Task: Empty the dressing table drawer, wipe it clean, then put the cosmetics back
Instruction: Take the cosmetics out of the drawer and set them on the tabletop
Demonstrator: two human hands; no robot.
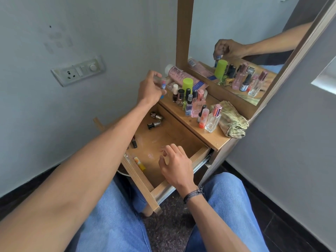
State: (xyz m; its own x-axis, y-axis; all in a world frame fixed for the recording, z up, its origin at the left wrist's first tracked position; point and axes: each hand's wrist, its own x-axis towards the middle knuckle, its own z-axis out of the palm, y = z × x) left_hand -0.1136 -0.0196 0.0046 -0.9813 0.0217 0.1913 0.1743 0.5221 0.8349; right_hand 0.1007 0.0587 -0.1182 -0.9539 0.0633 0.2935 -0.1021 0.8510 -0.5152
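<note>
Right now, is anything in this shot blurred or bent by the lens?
Head view: the wide lens leans the mirror frame; the left hand and its small tube look slightly smeared; light is soft, with faint sheen on the drawer floor.

Your single head-worn camera sits close above and in front of the open drawer [172, 135], facing forward and steeply down into it; beyond the drawer, the mirror [236, 24] climbs toward the frame's upper right.
</note>
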